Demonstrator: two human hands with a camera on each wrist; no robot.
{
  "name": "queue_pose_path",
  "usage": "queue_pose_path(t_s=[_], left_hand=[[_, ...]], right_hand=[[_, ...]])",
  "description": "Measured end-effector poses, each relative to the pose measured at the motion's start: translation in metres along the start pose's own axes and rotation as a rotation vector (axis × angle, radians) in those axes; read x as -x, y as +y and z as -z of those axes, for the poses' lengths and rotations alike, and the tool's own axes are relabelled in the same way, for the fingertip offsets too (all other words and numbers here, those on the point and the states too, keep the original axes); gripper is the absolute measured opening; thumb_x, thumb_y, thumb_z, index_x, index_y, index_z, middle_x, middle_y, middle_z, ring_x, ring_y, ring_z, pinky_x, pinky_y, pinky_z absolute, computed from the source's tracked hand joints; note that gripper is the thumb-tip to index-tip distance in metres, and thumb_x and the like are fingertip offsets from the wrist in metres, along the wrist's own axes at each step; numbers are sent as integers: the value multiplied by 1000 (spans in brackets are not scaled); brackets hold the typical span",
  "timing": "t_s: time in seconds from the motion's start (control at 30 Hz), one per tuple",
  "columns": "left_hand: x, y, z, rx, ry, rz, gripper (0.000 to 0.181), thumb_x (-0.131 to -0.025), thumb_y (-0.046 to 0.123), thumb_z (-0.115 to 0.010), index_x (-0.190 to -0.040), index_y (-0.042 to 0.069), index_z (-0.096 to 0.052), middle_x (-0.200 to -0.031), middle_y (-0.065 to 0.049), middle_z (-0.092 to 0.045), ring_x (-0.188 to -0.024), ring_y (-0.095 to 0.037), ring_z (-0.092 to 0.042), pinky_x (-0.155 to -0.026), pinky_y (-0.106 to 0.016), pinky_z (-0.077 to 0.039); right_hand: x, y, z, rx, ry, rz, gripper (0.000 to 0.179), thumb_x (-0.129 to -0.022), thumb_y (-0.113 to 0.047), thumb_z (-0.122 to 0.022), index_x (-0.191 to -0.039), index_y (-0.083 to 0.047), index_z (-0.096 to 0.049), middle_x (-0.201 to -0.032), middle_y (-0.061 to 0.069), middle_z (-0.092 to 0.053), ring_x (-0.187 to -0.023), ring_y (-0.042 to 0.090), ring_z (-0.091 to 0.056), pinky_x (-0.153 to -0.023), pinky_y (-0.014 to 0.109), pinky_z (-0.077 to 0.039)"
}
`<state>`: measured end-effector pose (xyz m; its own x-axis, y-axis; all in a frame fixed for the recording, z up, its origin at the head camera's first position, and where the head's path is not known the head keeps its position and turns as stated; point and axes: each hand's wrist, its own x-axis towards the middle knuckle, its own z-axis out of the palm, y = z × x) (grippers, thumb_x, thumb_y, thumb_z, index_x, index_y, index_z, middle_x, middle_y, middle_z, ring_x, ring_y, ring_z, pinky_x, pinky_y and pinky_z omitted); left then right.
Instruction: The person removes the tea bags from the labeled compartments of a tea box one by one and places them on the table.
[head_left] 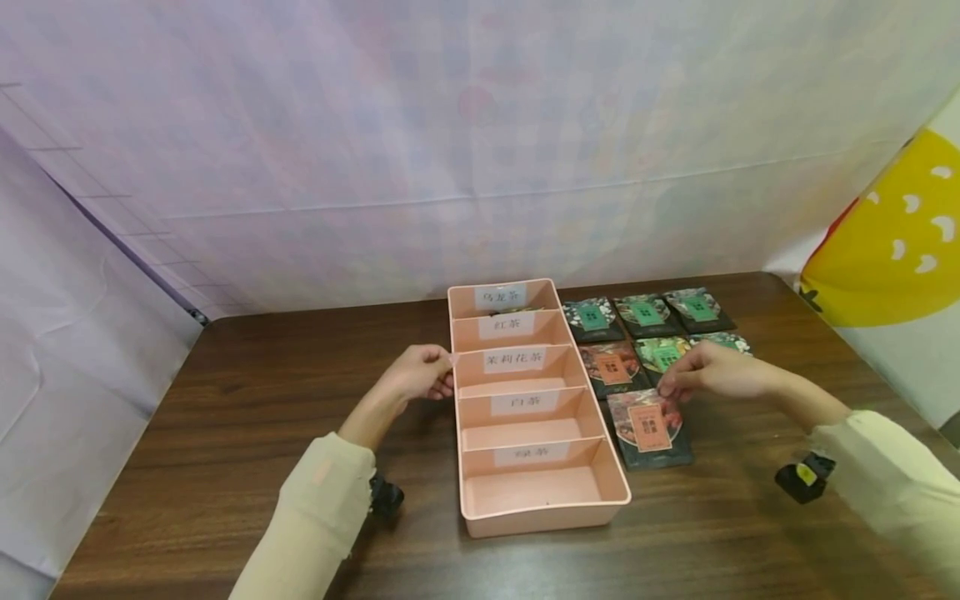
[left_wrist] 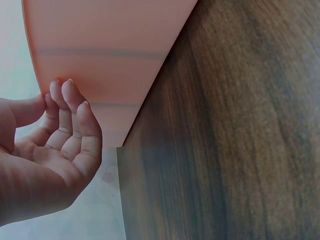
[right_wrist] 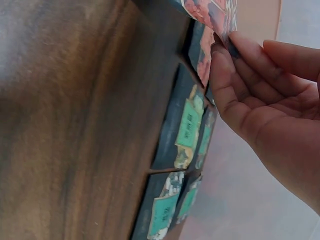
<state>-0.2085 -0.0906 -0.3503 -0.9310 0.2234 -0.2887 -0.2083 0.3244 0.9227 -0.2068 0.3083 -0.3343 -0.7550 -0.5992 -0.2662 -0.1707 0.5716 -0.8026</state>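
A pink divided storage box (head_left: 543, 518) stands mid-table, its several compartments in a line away from me, each with a white paper label in Chinese characters. My left hand (head_left: 423, 372) pinches the box's left rim between thumb and fingers; the left wrist view shows the hand (left_wrist: 65, 145) against the pink side wall (left_wrist: 100, 30). To the right of the box, my right hand (head_left: 716, 371) pinches the upper corner of a dark tea packet (head_left: 649, 429) with a red label. In the right wrist view this packet (right_wrist: 210, 12) appears tilted, partly out of frame.
Behind the held packet lie another red-labelled packet (head_left: 615, 367) and a green-labelled one (head_left: 663, 354), with one more (head_left: 723, 340) partly behind my right hand. Three green-labelled packets (head_left: 645, 312) form the back row. A dark packet edge (head_left: 517, 311) shows in the box's farthest compartment. A curtain (head_left: 337, 167) hangs behind the table.
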Motion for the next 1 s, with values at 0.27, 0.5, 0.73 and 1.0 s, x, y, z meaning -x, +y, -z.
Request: queue_pose_path(t_s=[0.27,0.5,0.73,1.0], left_hand=[[0,0,0,3,2,0,23,-97,13,-45,-86,-6,-52,-66,-6,-53,-54,-11,-54,-51,-21,-45],[0,1,1,3,5,6,23,-97,15,-46,-82,-1,-53,-66,-6,-53,-55,-11,-54,-51,-21,-46],[0,1,0,-2,-3,0,23,-97,15,-46,-83,-2,-53,-67,-5,-53,-55,-11,-54,-52,-22,-46],[0,0,1,-5,-4,-1,23,-97,15,-45,-84,-3,-53,-67,-5,-53,-55,-11,-54,-52,-22,-46]], right_hand=[[-6,9,-9,-4,0,-20,20,-90,-1,-48,-92,9,-66,-90,16,-66,-78,16,-63,-70,32,-53],[-7,13,-14,6,7,-53,21,-91,-4,-49,-96,8,-65,-101,20,-63,-82,17,-63,-71,31,-53],[-7,13,-15,-12,5,-75,21,-89,-3,-50,-98,11,-63,-108,26,-58,-86,20,-62,-72,31,-52],[-8,13,-14,1,16,-89,22,-89,-4,-51,-100,12,-62,-109,28,-57,-88,25,-62,-72,31,-52]])
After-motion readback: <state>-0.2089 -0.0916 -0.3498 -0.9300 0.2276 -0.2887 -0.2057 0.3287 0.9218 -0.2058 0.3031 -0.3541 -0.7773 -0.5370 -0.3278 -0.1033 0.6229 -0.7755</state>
